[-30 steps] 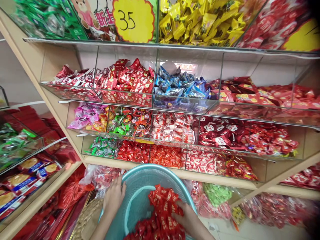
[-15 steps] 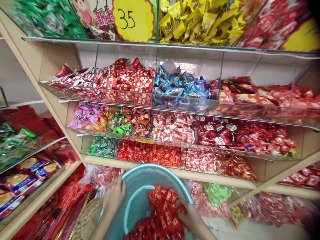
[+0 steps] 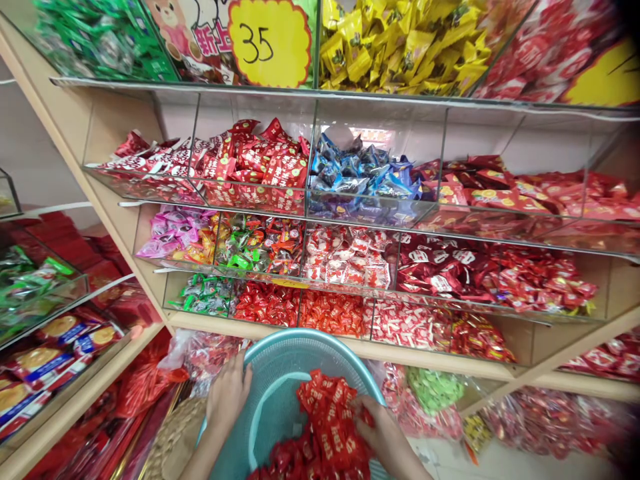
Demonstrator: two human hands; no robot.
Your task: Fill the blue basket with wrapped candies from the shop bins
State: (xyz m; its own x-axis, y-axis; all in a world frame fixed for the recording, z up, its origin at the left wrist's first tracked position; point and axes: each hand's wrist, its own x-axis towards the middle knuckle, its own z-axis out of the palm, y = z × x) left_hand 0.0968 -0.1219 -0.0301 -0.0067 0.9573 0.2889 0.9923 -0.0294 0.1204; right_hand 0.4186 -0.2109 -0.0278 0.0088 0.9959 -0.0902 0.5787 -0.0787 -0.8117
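Observation:
A round teal plastic basket (image 3: pixel 280 353) sits low in front of me, holding a heap of small red sweet packets (image 3: pixel 327 427). My left hand (image 3: pixel 227 397) grips the basket's left rim, fingers curled over the edge. My right hand (image 3: pixel 383 433) is sunk into the right side of the red heap, fingers closed around a bunch of the packets. Both forearms come up from the bottom edge.
A wooden shelf unit with clear acrylic bins (image 3: pixel 305 200) of wrapped sweets rises behind the basket. A yellow price tag marked 35 (image 3: pixel 270 40) hangs at the top. Bagged sweets (image 3: pixel 435 393) lie under the lowest shelf; another rack (image 3: pixel 45 333) stands at the left.
My right hand has closed further into the red packets and shifted slightly left. The left hand stays on the basket rim.

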